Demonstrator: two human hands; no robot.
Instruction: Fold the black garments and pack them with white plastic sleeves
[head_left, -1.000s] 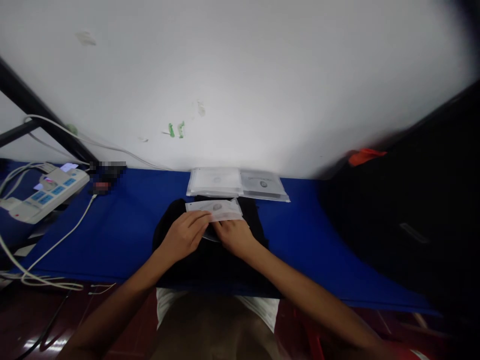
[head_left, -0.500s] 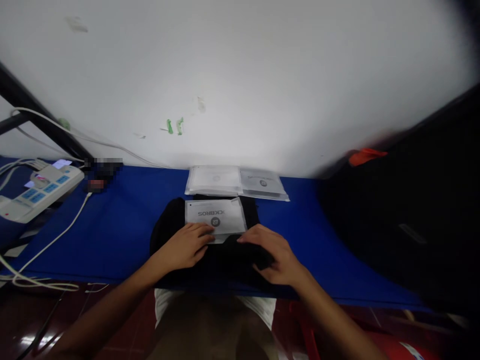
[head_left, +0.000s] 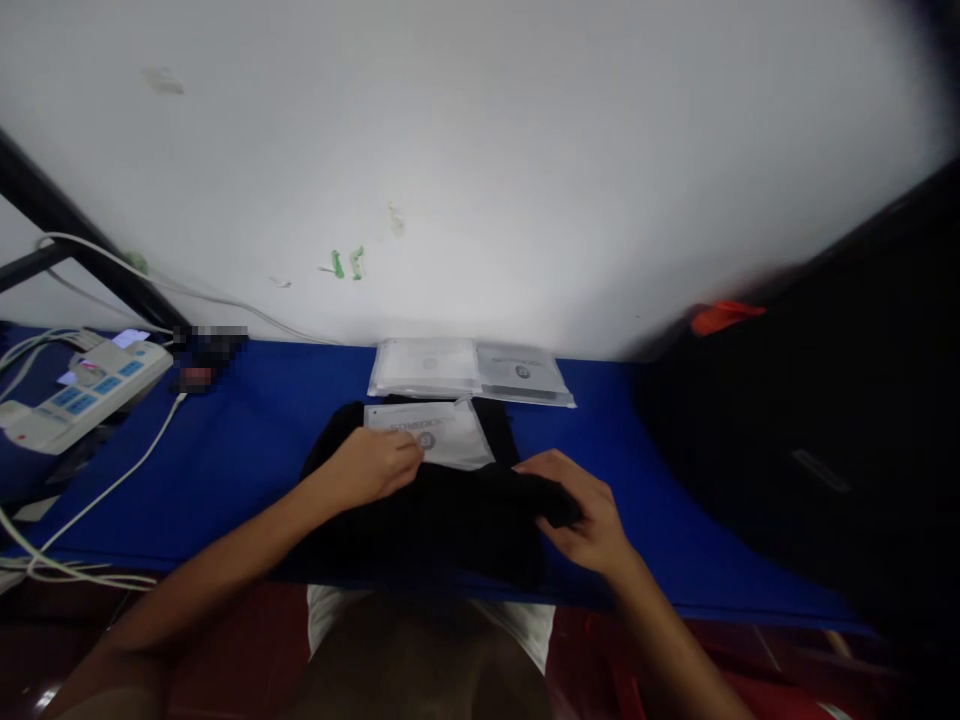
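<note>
Before me on the table lies a piece of black cloth (head_left: 450, 525), its folds hard to make out in the dark. A frosted plastic bag (head_left: 457, 430) with dark lettering and a round logo rests on the cloth's far part. My left hand (head_left: 379, 467) is closed at the cloth's near fold, its fingertips over the bag's lower edge; the exact grip is partly hidden. On the right, my right hand (head_left: 585, 510) grips the cloth's rolled end between thumb and fingers. The raised fold between both hands covers the near edge of the bag.
Against the wall lie more frosted bags (head_left: 424, 368), one with a grey logo panel (head_left: 525, 374), on the blue table cover (head_left: 285, 420). A power strip (head_left: 97, 390) with white cables is at the left. A large black bulk (head_left: 787, 430) with an orange tab (head_left: 726, 317) occupies the right.
The near fold of cloth has come up and over more of the bag's lower part. My left fingers have curled inward from lying flat. My right hand has shifted right with the cloth.
</note>
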